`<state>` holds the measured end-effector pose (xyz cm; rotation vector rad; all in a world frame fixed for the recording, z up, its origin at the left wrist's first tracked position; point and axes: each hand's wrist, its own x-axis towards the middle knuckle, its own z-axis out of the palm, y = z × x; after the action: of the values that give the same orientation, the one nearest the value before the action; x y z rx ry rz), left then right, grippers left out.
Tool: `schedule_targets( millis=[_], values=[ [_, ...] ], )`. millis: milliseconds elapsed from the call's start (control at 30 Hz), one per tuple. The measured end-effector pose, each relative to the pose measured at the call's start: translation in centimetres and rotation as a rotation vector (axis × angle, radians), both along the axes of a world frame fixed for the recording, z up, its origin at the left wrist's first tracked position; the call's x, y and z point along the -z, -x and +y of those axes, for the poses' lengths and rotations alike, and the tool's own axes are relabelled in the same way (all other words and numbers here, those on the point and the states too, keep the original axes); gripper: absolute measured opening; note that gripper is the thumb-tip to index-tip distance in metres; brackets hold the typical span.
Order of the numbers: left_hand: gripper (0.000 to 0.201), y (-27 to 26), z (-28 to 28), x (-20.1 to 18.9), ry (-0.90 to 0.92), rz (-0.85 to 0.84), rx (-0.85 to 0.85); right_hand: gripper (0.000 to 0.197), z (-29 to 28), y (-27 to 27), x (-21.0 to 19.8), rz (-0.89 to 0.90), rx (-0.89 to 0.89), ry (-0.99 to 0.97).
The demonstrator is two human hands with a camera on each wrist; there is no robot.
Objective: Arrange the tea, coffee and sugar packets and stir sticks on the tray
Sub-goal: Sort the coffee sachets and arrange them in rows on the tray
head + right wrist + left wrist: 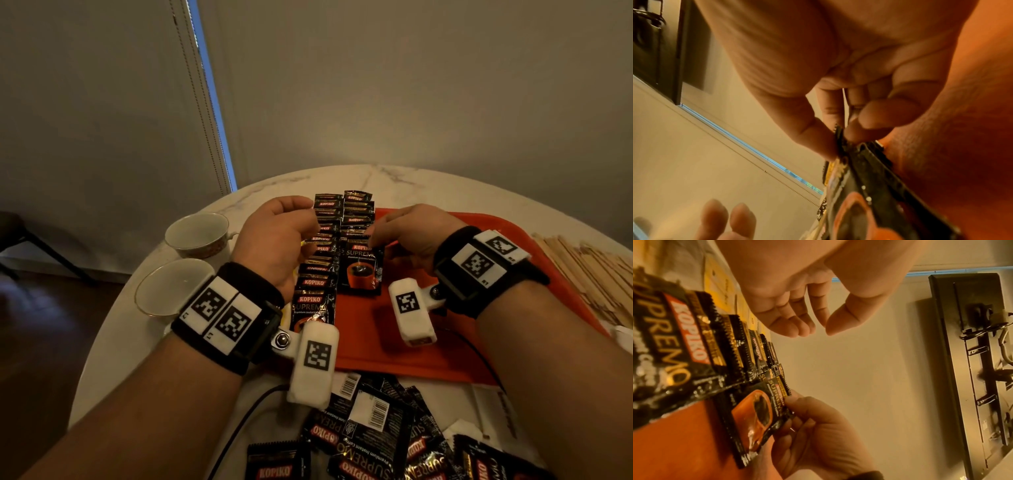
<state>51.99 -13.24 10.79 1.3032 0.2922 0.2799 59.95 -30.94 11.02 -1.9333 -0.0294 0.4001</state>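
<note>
Right grip pinching coffee packet, extending row on tray | left grip hovering released at 9 o'clock, ready to steady

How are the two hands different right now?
The right hand pinches the top edge of a coffee packet at the near end of the right row; the left hand holds nothing. The right hand is over the orange tray; the left hand hovers above the left row. Both wear black wristbands.

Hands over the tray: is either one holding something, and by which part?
The right hand pinches a coffee packet by its top edge, thumb against fingertips. The left hand holds nothing, fingers loosely curled.
</note>
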Motion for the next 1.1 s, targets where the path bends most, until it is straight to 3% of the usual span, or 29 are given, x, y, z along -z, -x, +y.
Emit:
schedule_targets(
  millis=[400, 633, 800, 1000, 1100],
  values=[
    [0.031, 0.0, 0.1, -0.2, 0.017, 0.021, -0.006, 0.022, 0.3, -0.1, 0.6, -0.007, -0.014, 0.024],
    [0.029, 0.0, 0.2, -0.2, 0.030, 0.036, -0.009, 0.006, 0.3, -0.3, 0.3, 0.046, 0.080, 0.000],
    [0.028, -0.2, 0.4, -0.1, 0.044, 0.052, -0.021, 0.015, 0.3, -0.4, 0.5, 0.090, 0.061, 0.021],
    [0.024, 0.1, 0.0, -1.2, 0.101, 0.062, -0.009, 0.012, 0.5, -0.6, -1.7, -0.029, 0.103, 0.020],
    [0.016, 0.5, -0.3, -1.8, 0.180, 0.069, 0.003, 0.013, 1.7, 0.3, -3.4, -0.074, 0.009, 0.015]
  ],
)
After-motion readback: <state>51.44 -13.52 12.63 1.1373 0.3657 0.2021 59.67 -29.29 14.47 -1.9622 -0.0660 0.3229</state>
